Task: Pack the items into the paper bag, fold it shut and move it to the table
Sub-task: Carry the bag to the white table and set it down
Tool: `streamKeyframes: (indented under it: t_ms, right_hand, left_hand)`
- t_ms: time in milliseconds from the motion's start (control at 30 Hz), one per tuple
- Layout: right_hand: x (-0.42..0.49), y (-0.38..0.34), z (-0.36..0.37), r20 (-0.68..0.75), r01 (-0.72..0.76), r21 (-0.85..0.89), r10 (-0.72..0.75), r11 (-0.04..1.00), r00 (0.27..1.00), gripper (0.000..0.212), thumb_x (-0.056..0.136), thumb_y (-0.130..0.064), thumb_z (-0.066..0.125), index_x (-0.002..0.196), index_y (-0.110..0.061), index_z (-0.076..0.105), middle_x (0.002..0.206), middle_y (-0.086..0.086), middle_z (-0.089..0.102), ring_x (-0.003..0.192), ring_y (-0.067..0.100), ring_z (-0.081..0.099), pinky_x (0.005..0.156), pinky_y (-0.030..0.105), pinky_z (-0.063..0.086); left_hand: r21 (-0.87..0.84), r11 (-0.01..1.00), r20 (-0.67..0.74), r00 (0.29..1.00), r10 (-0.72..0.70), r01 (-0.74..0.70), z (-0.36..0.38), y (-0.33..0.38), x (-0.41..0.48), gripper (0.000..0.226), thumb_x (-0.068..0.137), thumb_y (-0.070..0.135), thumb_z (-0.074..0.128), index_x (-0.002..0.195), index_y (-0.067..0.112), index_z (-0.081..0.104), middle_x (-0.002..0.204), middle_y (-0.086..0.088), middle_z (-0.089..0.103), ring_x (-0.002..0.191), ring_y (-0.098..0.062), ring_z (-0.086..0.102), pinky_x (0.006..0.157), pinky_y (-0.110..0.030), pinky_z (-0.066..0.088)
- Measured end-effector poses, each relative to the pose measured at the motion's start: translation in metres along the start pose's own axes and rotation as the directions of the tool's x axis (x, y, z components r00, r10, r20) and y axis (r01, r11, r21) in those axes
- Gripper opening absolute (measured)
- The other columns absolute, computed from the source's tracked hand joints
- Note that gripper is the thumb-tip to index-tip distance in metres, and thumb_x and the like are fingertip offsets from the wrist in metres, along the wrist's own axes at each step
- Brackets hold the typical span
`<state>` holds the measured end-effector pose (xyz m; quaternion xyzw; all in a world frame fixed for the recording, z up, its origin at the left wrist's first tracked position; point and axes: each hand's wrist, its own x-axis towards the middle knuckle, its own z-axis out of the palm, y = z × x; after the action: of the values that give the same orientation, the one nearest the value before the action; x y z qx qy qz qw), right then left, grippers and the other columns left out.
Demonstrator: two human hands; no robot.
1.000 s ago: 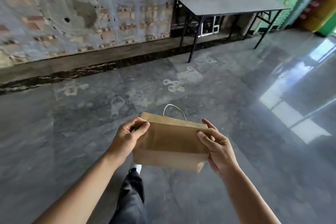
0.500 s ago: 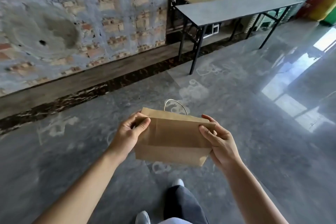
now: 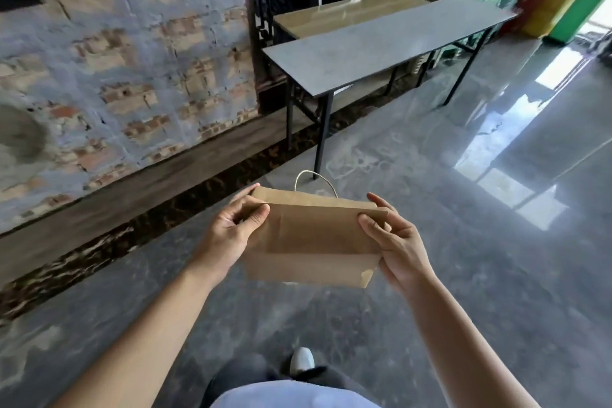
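the person holds a brown paper bag (image 3: 314, 238) in the air in front of the body, with both hands, above the grey floor (image 3: 463, 275). the left hand (image 3: 231, 232) grips the left upper corner of the bag, thumb on the near face and the other fingers behind it. the right hand (image 3: 394, 242) grips the right upper corner in the same way, thumb pressed on the near face, fingers wrapped around the side edge. between the two grips the top of the bag is folded down, and the folded flap lies flat on the near face. behind the fold, a thin cord handle (image 3: 314, 180) stands up in a loop. what is inside the bag i cannot see. beyond the hands, well apart from the bag, stands a long grey table (image 3: 381, 46) on thin black legs, next to a worn brick wall (image 3: 132, 76). a wooden table (image 3: 347, 15) is just behind the grey one. below the grips, near the bottom edge, a dark trouser leg and a light shoe (image 3: 302, 359) of the person show on the floor.
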<state>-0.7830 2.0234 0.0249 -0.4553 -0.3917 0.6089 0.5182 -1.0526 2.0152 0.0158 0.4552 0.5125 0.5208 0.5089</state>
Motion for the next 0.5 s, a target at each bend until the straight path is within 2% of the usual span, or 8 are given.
streamKeyframes:
  t_ms: [100, 200, 300, 367, 433, 500]
  right_hand:
    - [0.070, -0.021, -0.003, -0.004, 0.011, -0.016, -0.011, 1.000, 1.000, 0.012, 0.070, -0.020, 0.075, 0.076, -0.010, 0.074, 0.138, -0.011, 0.052, 0.105, 0.002, 0.063, 0.082, 0.026, 0.048]
    - [0.142, -0.027, -0.010, -0.040, -0.001, -0.020, 0.000, 1.000, 0.999, 0.007, 0.074, -0.014, 0.072, 0.077, -0.008, 0.073, 0.138, -0.008, 0.053, 0.101, 0.003, 0.063, 0.084, 0.029, 0.046]
    - [0.225, -0.028, -0.015, -0.069, -0.007, -0.019, 0.005, 1.000, 0.998, 0.006, 0.076, -0.010, 0.071, 0.078, -0.005, 0.072, 0.138, -0.005, 0.053, 0.104, 0.005, 0.062, 0.090, 0.032, 0.043]
    - [0.285, -0.033, -0.016, -0.083, -0.001, -0.036, -0.002, 0.999, 0.997, 0.010, 0.073, -0.014, 0.072, 0.078, -0.005, 0.072, 0.138, -0.005, 0.053, 0.103, 0.001, 0.063, 0.088, 0.030, 0.045]
    - [0.347, -0.041, -0.014, -0.097, 0.007, -0.044, -0.011, 0.999, 0.995, 0.009, 0.070, -0.016, 0.073, 0.075, -0.009, 0.074, 0.138, -0.006, 0.053, 0.102, -0.001, 0.064, 0.084, 0.027, 0.045]
    - [0.410, -0.055, -0.012, -0.115, 0.023, -0.056, -0.030, 0.998, 0.993, 0.002, 0.073, -0.013, 0.073, 0.071, -0.014, 0.074, 0.139, -0.004, 0.052, 0.110, 0.002, 0.060, 0.085, 0.025, 0.043]
  left_hand:
    - [-0.024, 1.000, 0.017, 1.000, 0.010, -0.010, 0.013, 0.006, 0.076, 0.012, 0.076, 0.033, 0.068, 0.076, 0.023, 0.074, 0.136, 0.020, 0.053, 0.132, 0.000, 0.045, 0.116, -0.044, 0.030]
    - [-0.007, 1.000, 0.034, 0.999, 0.003, -0.002, 0.024, 0.001, 0.153, 0.012, 0.076, 0.034, 0.068, 0.075, 0.024, 0.074, 0.135, 0.018, 0.054, 0.129, 0.004, 0.046, 0.116, -0.041, 0.030]
    - [-0.010, 1.000, 0.046, 0.999, 0.001, 0.000, 0.032, -0.008, 0.238, 0.011, 0.075, 0.034, 0.068, 0.074, 0.025, 0.074, 0.138, 0.013, 0.053, 0.131, -0.005, 0.047, 0.116, -0.042, 0.030]
    - [-0.018, 1.000, 0.053, 0.999, 0.007, -0.006, 0.034, -0.012, 0.301, 0.011, 0.075, 0.035, 0.069, 0.075, 0.025, 0.074, 0.139, 0.012, 0.053, 0.132, -0.009, 0.047, 0.117, -0.043, 0.029]
    - [-0.045, 0.999, 0.070, 0.998, -0.004, 0.008, 0.037, -0.014, 0.368, 0.013, 0.074, 0.036, 0.070, 0.075, 0.024, 0.074, 0.139, 0.014, 0.053, 0.132, -0.007, 0.047, 0.117, -0.043, 0.030]
    - [-0.083, 0.996, 0.081, 0.996, -0.026, 0.033, 0.043, -0.010, 0.436, 0.014, 0.073, 0.035, 0.070, 0.076, 0.023, 0.074, 0.136, 0.019, 0.054, 0.130, -0.003, 0.048, 0.116, -0.042, 0.031]
